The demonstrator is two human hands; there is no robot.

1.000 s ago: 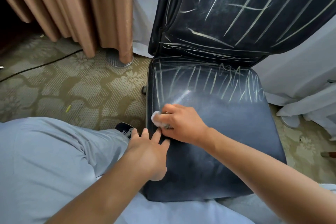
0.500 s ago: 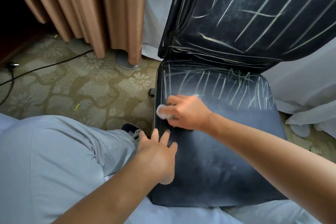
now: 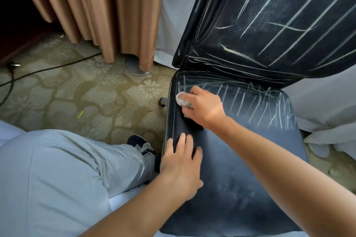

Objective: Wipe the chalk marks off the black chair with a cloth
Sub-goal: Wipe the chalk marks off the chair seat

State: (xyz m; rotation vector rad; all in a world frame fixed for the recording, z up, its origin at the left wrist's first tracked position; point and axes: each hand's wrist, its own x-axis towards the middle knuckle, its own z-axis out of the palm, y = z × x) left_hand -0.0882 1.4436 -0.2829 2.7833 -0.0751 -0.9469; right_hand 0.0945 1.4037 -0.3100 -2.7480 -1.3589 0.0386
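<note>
Right hand (image 3: 204, 107) with cloth (image 3: 180, 98) near chair (image 3: 240, 169) seat's left edge

There is one black chair (image 3: 240, 169), scored with chalk marks (image 3: 256, 102) too many and too tangled to count on both seat and backrest. Two hands are in view: one left hand (image 3: 180, 167) and one right hand (image 3: 204, 105), with one small white cloth (image 3: 180, 98). One grey trouser leg (image 3: 57, 169) and one dark shoe (image 3: 142, 145) show. On the carpet (image 3: 67, 102) lie one yellow chalk stick (image 3: 80, 114) and one black cable (image 3: 48, 70). There is one tan curtain (image 3: 96, 9), plus one round metal base (image 3: 134, 68).
</note>
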